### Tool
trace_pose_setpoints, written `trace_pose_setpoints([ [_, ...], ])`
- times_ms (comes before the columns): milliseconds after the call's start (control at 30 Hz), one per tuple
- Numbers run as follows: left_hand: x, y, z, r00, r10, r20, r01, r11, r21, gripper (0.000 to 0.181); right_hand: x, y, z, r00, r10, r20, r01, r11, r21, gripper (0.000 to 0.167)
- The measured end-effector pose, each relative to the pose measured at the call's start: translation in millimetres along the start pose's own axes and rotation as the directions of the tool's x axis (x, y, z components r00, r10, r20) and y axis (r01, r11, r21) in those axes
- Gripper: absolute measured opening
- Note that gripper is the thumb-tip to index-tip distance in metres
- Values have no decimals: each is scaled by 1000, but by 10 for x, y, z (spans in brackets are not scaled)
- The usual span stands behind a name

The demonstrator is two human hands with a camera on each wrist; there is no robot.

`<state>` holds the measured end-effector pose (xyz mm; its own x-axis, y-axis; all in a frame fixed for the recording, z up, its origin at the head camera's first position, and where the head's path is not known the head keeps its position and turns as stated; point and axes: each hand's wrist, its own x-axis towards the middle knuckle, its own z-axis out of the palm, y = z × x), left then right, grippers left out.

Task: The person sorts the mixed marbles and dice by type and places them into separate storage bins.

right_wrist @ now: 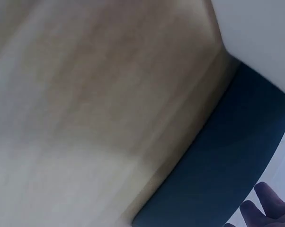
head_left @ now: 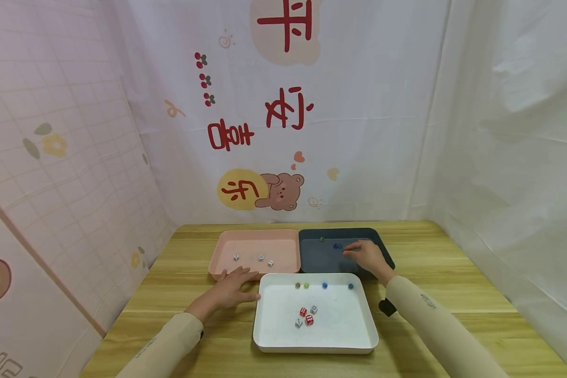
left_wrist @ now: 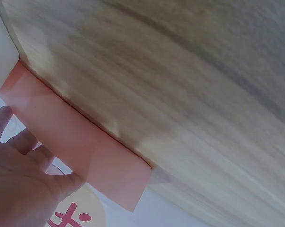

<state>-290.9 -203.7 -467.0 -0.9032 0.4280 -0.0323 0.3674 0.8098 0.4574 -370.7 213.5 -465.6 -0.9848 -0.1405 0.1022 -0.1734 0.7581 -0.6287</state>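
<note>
My left hand (head_left: 232,290) lies with fingers spread over the near edge of a pink tray (head_left: 223,239), holding nothing. In the left wrist view its fingertips (left_wrist: 66,184) are by the pink wall. Three white dice (head_left: 261,258) lie in that tray. Over a dark blue tray (head_left: 312,262) hovers my right hand (head_left: 369,257), thumb and fingertips close together, nothing visible between them. Small marbles (head_left: 335,245) lie just left of those fingertips. A white tray (head_left: 345,336) in front holds several marbles (head_left: 324,285) and red and white dice (head_left: 309,319).
The three trays stand on a wooden table (head_left: 453,294), the pink and dark ones side by side behind the white one. White printed cloth (head_left: 373,131) hangs behind the table and along both sides. A black object (head_left: 387,307) sits below the right wrist.
</note>
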Motion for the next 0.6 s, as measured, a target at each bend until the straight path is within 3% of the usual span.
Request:
trace_pose_setpoints([
  [600,-8,-44,13,1000,30,-3,-30,1000,-1,69,128,-79,143,997,69,-34,-71,996,-55,29],
])
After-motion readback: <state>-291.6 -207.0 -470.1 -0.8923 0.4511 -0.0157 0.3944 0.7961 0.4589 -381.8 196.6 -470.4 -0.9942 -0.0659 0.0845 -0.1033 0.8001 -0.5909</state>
